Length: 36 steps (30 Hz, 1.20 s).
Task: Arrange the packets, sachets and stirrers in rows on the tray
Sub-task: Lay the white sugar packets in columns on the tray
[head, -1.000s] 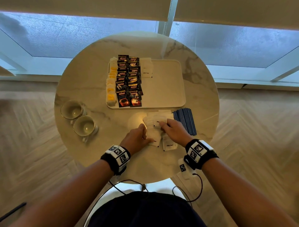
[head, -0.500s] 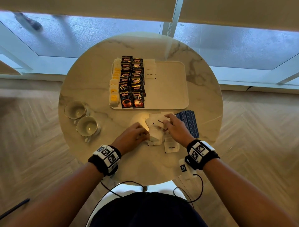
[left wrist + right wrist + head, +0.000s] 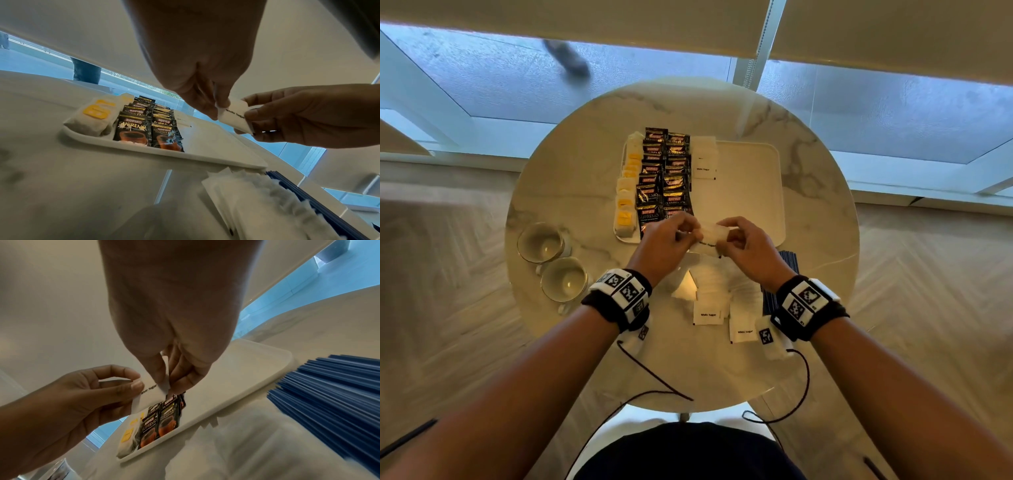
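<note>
A white sugar sachet (image 3: 709,236) hangs in the air just above the near edge of the tray (image 3: 750,192), pinched at one end by the left hand (image 3: 667,245) and at the other by the right hand (image 3: 748,248). It may be more than one sachet; the views blur there. On the tray's left side lie rows of tea bags (image 3: 627,192) and coffee packets (image 3: 666,178), with a few sugar sachets (image 3: 703,159) beside them. Nearer than the tray, loose white sachets (image 3: 717,298) and blue stirrers (image 3: 333,395) lie on the table (image 3: 571,178).

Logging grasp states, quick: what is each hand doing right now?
Left hand: fingers pinch one end of a white sugar sachet, held above the tray's near edge.
Right hand: pinches the other end of the same sachet.
</note>
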{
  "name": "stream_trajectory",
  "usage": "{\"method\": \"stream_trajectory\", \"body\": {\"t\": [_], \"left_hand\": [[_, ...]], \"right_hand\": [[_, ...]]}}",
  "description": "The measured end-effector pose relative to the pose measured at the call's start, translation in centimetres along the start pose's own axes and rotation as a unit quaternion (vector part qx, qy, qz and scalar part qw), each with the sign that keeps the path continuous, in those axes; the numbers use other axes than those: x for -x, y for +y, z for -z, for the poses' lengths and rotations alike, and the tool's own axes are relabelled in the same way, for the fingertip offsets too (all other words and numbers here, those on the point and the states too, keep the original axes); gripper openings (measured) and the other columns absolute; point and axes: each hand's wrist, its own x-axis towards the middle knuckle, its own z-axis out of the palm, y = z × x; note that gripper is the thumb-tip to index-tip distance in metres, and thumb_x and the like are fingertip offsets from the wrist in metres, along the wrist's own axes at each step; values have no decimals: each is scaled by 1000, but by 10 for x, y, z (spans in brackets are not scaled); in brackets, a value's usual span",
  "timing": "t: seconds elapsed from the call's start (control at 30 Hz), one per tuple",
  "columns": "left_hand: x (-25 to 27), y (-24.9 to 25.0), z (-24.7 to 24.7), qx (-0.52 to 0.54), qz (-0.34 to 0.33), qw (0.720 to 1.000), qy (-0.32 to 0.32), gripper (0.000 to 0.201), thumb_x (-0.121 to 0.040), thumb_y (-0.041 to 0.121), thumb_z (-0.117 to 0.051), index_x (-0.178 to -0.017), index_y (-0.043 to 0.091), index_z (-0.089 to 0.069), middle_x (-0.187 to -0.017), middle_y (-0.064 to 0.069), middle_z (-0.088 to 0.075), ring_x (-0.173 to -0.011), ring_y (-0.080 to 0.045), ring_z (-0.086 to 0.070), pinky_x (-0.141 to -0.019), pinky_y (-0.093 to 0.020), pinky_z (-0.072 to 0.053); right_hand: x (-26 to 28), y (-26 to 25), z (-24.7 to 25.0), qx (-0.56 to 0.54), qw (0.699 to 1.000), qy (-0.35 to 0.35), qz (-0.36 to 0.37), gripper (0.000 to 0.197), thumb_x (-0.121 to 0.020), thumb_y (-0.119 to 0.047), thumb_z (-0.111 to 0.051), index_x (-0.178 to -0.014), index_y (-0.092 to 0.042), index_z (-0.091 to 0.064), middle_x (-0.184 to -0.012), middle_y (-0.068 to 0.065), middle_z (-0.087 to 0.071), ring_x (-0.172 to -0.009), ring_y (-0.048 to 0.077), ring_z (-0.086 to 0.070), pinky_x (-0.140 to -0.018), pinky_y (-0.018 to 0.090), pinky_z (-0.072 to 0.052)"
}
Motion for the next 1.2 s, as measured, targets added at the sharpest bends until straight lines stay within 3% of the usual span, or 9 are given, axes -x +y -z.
{"method": "stream_trajectory", "body": {"t": [0.07, 0.17, 0.37, 0.5, 0.6, 0.73, 0.9, 1.07, 1.2], "left_hand": [[-15, -2, -3, -5, 2, 1000, 16, 16, -89, 17, -73, -102, 12, -66, -91, 2, -69, -78, -8, -68, -71, -20, -57], [-43, -10, -7, -45, -20, 999, 22, 15, -90, 20, -71, -102, 14, -65, -100, 1, -65, -82, -10, -65, -76, -28, -58], [-100, -28, -14, -203, -10, 979, 9, 33, -87, 35, -71, -115, 20, -63, -121, -1, -56, -111, -21, -57, -92, -39, -52], [-129, -37, -22, -258, 20, 966, -18, 37, -86, 36, -71, -120, 23, -62, -127, -1, -55, -120, -25, -51, -98, -44, -47], [-144, -45, -29, -285, 43, 957, -28, 38, -87, 34, -68, -123, 24, -61, -128, 1, -54, -120, -24, -49, -98, -42, -44], [-153, -54, -37, -320, 57, 944, -50, 38, -87, 31, -65, -124, 25, -62, -128, 2, -53, -123, -24, -46, -99, -43, -42], [-154, -60, -41, -341, 63, 937, -49, 34, -89, 28, -62, -123, 26, -62, -127, 2, -56, -122, -23, -47, -100, -43, -42], [-153, -55, -38, -337, 57, 938, -52, 34, -89, 27, -62, -122, 27, -61, -125, 2, -56, -120, -23, -47, -98, -41, -41], [-139, -41, -32, -299, 42, 952, -45, 35, -89, 33, -64, -124, 27, -60, -127, 2, -56, -121, -22, -49, -100, -42, -42]], "right_hand": [[-16, -2, 5, 14, 1000, 21, 0, 32, -90, -11, -72, -117, -25, -61, -99, 1, -73, -85, 13, -75, -82, 33, -60], [-47, -5, 14, 43, 998, 44, 5, 31, -87, -10, -74, -109, -28, -63, -95, -1, -73, -80, 15, -74, -77, 34, -61], [-122, -7, 37, 107, 993, 59, 1, 30, -88, -9, -71, -113, -21, -61, -83, -3, -72, -66, -6, -62, -61, 5, -41], [-167, 1, 39, 135, 989, 67, -11, 32, -87, -12, -73, -115, -18, -61, -79, -3, -71, -69, 2, -62, -62, 10, -39], [-189, 6, 36, 170, 984, 50, -4, 30, -86, -13, -73, -114, -19, -63, -81, -3, -69, -74, 8, -62, -63, 7, -41], [-203, 11, 31, 219, 974, 58, 7, 37, -80, -17, -76, -116, -16, -68, -93, 2, -66, -89, 19, -62, -85, 30, -51], [-205, 14, 29, 194, 978, 80, 9, 37, -77, -16, -79, -111, -11, -64, -90, 1, -66, -83, 16, -61, -79, 25, -51], [-203, 13, 30, 229, 970, 78, 31, 37, -79, -21, -80, -113, -9, -69, -96, 4, -67, -87, 19, -62, -86, 31, -53], [-191, 9, 35, 218, 972, 85, 35, 31, -84, -23, -76, -111, -11, -69, -98, 4, -68, -89, 18, -63, -85, 28, -52]]}}
